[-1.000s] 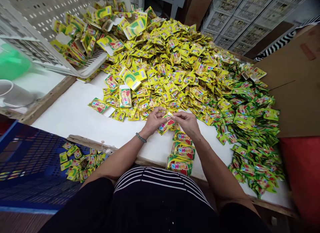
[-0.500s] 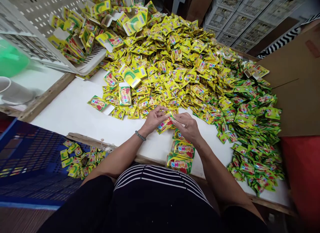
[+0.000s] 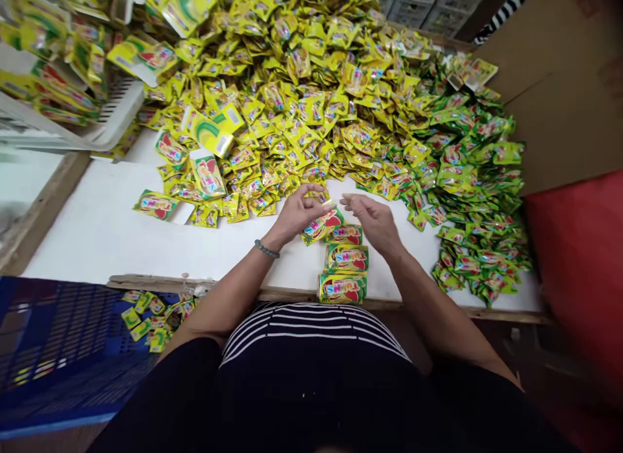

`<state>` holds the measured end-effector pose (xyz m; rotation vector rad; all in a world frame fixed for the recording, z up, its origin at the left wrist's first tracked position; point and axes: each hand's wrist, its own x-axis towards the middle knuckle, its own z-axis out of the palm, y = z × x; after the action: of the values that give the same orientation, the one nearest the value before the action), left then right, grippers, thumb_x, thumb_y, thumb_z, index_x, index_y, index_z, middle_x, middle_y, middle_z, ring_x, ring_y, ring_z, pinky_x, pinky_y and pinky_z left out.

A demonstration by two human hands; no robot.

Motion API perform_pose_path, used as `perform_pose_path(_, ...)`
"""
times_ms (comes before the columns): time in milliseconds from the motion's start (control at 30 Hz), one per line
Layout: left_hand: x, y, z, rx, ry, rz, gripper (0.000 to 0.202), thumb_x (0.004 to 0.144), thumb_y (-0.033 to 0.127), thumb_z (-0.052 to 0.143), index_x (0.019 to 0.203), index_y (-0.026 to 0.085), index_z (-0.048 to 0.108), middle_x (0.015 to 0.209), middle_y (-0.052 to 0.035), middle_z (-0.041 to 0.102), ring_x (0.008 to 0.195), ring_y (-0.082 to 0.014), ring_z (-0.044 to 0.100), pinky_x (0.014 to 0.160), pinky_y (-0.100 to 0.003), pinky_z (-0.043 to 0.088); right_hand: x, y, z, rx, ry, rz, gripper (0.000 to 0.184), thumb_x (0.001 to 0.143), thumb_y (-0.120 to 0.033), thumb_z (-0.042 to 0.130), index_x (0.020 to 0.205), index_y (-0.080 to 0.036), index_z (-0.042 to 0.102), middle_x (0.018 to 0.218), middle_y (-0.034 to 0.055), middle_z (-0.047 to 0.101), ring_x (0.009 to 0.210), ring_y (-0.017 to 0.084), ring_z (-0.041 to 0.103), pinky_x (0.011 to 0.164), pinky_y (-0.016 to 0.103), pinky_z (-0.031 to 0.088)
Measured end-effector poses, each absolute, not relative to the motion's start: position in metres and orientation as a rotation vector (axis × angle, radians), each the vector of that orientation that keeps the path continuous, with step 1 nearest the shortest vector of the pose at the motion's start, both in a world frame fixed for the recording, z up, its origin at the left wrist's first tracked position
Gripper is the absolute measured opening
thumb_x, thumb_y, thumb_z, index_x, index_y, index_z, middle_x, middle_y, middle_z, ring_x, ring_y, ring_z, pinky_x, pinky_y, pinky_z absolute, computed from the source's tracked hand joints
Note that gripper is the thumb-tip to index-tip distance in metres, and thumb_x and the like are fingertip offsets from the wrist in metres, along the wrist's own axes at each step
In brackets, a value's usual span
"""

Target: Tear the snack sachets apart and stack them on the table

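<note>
My left hand (image 3: 298, 213) is closed on a small stack of yellow candy sachets (image 3: 321, 224) at the near edge of a big heap of sachets (image 3: 311, 96). My right hand (image 3: 370, 220) hovers just right of that stack with its fingers loosely apart and nothing in them. Directly below the hands, three filled yellow-green packs (image 3: 343, 265) lie in a row on the white table (image 3: 97, 232), running toward my body.
Greener sachets (image 3: 477, 200) spread to the right. Flat printed cartons (image 3: 154, 205) lie left of the heap. A white crate (image 3: 63, 83) with cartons sits far left, a blue crate (image 3: 58, 336) with a few sachets below the table edge, and brown cardboard (image 3: 559, 83) at right.
My right hand has let go of the sachet stack and drawn a little to the right, while the left keeps hold. The camera has tilted down.
</note>
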<state>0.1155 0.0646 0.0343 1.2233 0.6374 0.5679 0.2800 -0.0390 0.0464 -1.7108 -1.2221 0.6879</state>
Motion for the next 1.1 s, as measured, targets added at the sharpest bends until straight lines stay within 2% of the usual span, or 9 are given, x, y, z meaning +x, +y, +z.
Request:
perform_pose_path(100, 0.14, 0.066, 0.044, 1.429, 0.579, 0.456, 0.043, 0.07, 0.038, 0.077, 0.101, 0.017, 0.056, 0.056, 0.0063, 0.054, 0.047, -0.0063, 0.042, 0.05, -0.021, 0.026, 0.298, -0.083, 0.054, -1.923, -1.007, 0.775, 0.052, 0.08, -0.067, 0.054, 0.101, -0.021, 0.067, 0.096, 0.0056, 0.072, 0.088, 0.02, 0.065, 0.08, 0.036, 0.051)
perform_pose_path(200, 0.165, 0.068, 0.048, 1.733, 0.519, 0.202, 0.039, 0.068, 0.042, 0.076, 0.093, 0.015, 0.063, 0.063, 0.0001, 0.06, 0.056, -0.0108, 0.05, 0.055, -0.024, 0.032, 0.296, -0.132, 0.047, -2.222, -1.0, 0.959, 0.057, 0.072, -0.071, 0.06, 0.097, -0.02, 0.065, 0.091, 0.0064, 0.07, 0.085, 0.022, 0.063, 0.081, 0.038, 0.049)
perform_pose_path(333, 0.188, 0.067, 0.045, 2.119, 0.47, -0.258, 0.06, 0.056, 0.047, 0.081, 0.105, 0.015, 0.066, 0.085, -0.008, 0.068, 0.078, -0.0214, 0.06, 0.069, -0.03, 0.041, 0.266, -0.167, 0.023, -2.355, -1.059, 0.994, 0.063, 0.064, -0.074, 0.064, 0.096, -0.02, 0.064, 0.104, 0.0105, 0.065, 0.099, 0.027, 0.058, 0.088, 0.041, 0.046)
perform_pose_path(433, 0.195, 0.068, 0.042, 2.191, 0.442, -0.368, 0.075, 0.048, 0.046, 0.084, 0.114, 0.017, 0.064, 0.085, -0.007, 0.068, 0.084, -0.0243, 0.06, 0.073, -0.031, 0.043, 0.245, -0.167, 0.01, -2.342, -1.072, 0.82, 0.061, 0.06, -0.074, 0.067, 0.087, -0.019, 0.061, 0.104, 0.0113, 0.06, 0.106, 0.028, 0.053, 0.09, 0.041, 0.044)
perform_pose_path(567, 0.197, 0.079, 0.031, 2.062, 0.562, -0.314, 0.043, 0.042, 0.04, 0.087, 0.073, 0.017, 0.068, 0.057, -0.0021, 0.057, 0.072, -0.0241, 0.059, 0.066, -0.029, 0.042, 0.236, -0.16, 0.009, -2.317, -0.929, 0.807, 0.061, 0.056, -0.073, 0.07, 0.083, -0.021, 0.053, 0.092, 0.0081, 0.059, 0.089, 0.026, 0.056, 0.076, 0.039, 0.047)
perform_pose_path(667, 0.19, 0.087, 0.022, 2.046, 0.501, -0.231, 0.042, 0.037, 0.04, 0.089, 0.061, 0.02, 0.062, 0.051, 0.0011, 0.051, 0.062, -0.0207, 0.055, 0.06, -0.027, 0.039, 0.233, -0.157, 0.01, -2.255, -0.877, 0.915, 0.056, 0.056, -0.067, 0.071, 0.081, -0.023, 0.048, 0.082, 0.0033, 0.059, 0.077, 0.023, 0.057, 0.066, 0.036, 0.046)
perform_pose_path(800, 0.169, 0.087, 0.026, 1.965, 0.481, -0.005, 0.048, 0.042, 0.049, 0.088, 0.071, 0.02, 0.062, 0.054, 0.003, 0.052, 0.059, -0.0179, 0.053, 0.059, -0.026, 0.038, 0.227, -0.155, 0.008, -2.102, -0.821, 0.966, 0.056, 0.058, -0.059, 0.074, 0.092, -0.022, 0.048, 0.086, 0.0022, 0.06, 0.078, 0.022, 0.06, 0.068, 0.037, 0.049)
perform_pose_path(967, 0.132, 0.081, 0.056, 2.065, 0.435, -0.033, 0.062, 0.039, 0.038, 0.092, 0.091, 0.02, 0.064, 0.071, 0.0015, 0.062, 0.07, -0.0192, 0.058, 0.071, -0.027, 0.039, 0.221, -0.149, 0.005, -1.916, -0.676, 1.069, 0.089, 0.055, -0.055, 0.08, 0.128, -0.022, 0.04, 0.101, 0.0039, 0.055, 0.085, 0.022, 0.062, 0.077, 0.041, 0.054)
perform_pose_path(1100, 0.098, 0.078, 0.066, 2.083, 0.438, -0.037, 0.063, 0.042, 0.029, 0.09, 0.097, 0.019, 0.064, 0.088, -0.0021, 0.066, 0.078, -0.0204, 0.059, 0.071, -0.027, 0.039, 0.213, -0.143, 0.006, -1.838, -0.783, 1.015, 0.083, 0.053, -0.055, 0.082, 0.122, -0.023, 0.048, 0.123, 0.0098, 0.048, 0.107, 0.026, 0.058, 0.093, 0.044, 0.051)
